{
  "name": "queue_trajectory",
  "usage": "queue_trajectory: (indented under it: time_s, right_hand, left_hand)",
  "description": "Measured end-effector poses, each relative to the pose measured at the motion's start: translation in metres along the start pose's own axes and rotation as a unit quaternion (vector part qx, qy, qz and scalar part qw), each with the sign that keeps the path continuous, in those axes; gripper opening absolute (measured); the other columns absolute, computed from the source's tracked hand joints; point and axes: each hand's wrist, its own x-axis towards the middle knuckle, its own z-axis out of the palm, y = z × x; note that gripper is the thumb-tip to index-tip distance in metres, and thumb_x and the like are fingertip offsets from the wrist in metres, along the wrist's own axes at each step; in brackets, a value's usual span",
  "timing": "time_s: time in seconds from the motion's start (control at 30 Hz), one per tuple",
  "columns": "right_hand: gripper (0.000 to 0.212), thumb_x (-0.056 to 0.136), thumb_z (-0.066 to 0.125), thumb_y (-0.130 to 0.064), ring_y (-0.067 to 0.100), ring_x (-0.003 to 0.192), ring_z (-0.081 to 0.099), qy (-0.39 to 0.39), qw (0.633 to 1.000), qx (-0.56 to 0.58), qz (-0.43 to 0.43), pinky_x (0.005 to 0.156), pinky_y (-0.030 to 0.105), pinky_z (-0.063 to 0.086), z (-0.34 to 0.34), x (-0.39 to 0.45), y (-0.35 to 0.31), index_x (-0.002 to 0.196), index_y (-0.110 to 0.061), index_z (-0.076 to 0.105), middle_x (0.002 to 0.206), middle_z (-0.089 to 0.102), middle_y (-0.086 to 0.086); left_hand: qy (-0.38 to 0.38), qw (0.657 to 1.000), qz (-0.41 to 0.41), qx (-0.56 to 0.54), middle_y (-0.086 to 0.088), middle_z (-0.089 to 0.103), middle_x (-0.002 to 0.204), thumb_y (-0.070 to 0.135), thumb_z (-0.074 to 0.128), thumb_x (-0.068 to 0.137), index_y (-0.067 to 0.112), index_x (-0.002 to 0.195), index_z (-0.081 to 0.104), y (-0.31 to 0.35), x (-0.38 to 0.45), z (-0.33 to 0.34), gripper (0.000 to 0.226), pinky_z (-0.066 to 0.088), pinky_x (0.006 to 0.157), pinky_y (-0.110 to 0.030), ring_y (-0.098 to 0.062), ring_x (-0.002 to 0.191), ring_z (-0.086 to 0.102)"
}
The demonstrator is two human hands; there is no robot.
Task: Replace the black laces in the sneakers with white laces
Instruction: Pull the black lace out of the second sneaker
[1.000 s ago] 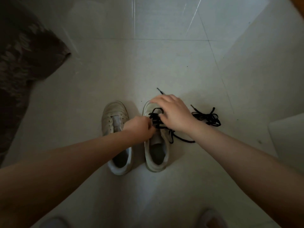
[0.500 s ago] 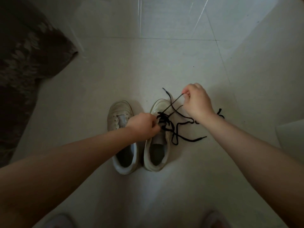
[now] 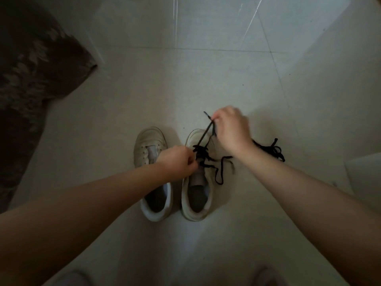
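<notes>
Running taut from the eyelets of the right-hand sneaker (image 3: 196,182), the black lace (image 3: 203,137) rises up and forward to the right hand (image 3: 231,131), whose fingers are curled and pinching it just below its tip, with the short end sticking out past the knuckles. Lower down, the same lace is still crossed through the upper eyelets in a dark knot of strands, and a slack loop trails off the shoe's right side onto the floor (image 3: 206,79). The left hand (image 3: 177,162) sits at the shoe's tongue with its fingers bunched against the lacing; it seems to steady the shoe or pinch a strand, though exactly what it grips cannot be told from here.

So the step in hand looks like unthreading this second shoe. The other sneaker (image 3: 151,153), standing just beside it on the left, already shows bare eyelets, and a loose heap of black lace (image 3: 272,150) lies on the floor to the right, behind the right wrist (most likely the one from that shoe). No white laces are in view.

Next, the pull wants to follow the line of the eyelet, one crossing at a time, while the left hand holds the shoe down. A dark rug (image 3: 31,69) lies well apart at the far left
</notes>
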Motion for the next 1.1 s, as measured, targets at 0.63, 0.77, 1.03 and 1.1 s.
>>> queue_trajectory:
  time_s: [0.63,0.77,1.03,1.1]
  right_hand:
    - [0.017,0.089,0.052,-0.008,0.029,0.101,0.055,0.033,0.994,0.094,0.044,0.086,0.04,0.043,-0.026,0.025,0.01,0.095,-0.013,0.067,0.102,0.063,0.006]
    - [0.035,0.087,0.055,-0.01,0.025,0.122,0.045,-0.141,0.986,0.033,-0.085,0.103,0.039,0.035,-0.016,0.011,0.007,0.12,-0.021,0.062,0.127,0.058,0.0]
    - [0.02,0.091,0.054,-0.017,0.019,0.108,0.054,-0.164,0.97,-0.017,-0.177,0.093,0.033,0.031,-0.001,-0.007,-0.014,0.102,-0.022,0.069,0.108,0.065,-0.004]
    - [0.017,0.09,0.058,-0.018,0.018,0.099,0.06,-0.102,0.989,0.092,-0.059,0.087,0.03,0.041,-0.012,0.005,-0.01,0.101,-0.02,0.07,0.105,0.067,-0.004]
  left_hand:
    - [-0.003,1.0,0.0,-0.007,0.004,0.042,0.057,0.031,0.051,0.09,0.02,0.055,0.038,0.001,0.002,0.001,0.039,0.031,0.051,-0.024,-0.018,0.058,0.046]
    - [-0.001,1.0,0.004,-0.006,0.005,0.046,0.06,0.035,0.05,0.091,0.022,0.058,0.04,0.001,0.001,0.003,0.037,0.031,0.048,-0.024,-0.013,0.056,0.045]
    - [0.025,0.999,0.002,-0.042,0.007,0.044,0.057,0.034,0.054,0.089,0.024,0.055,0.037,-0.003,0.0,0.009,0.04,0.035,0.057,-0.026,-0.018,0.061,0.048]
    - [0.02,0.999,0.002,-0.039,0.007,0.043,0.057,0.035,0.054,0.09,0.024,0.055,0.037,-0.004,0.001,0.009,0.04,0.036,0.058,-0.026,-0.017,0.061,0.048]
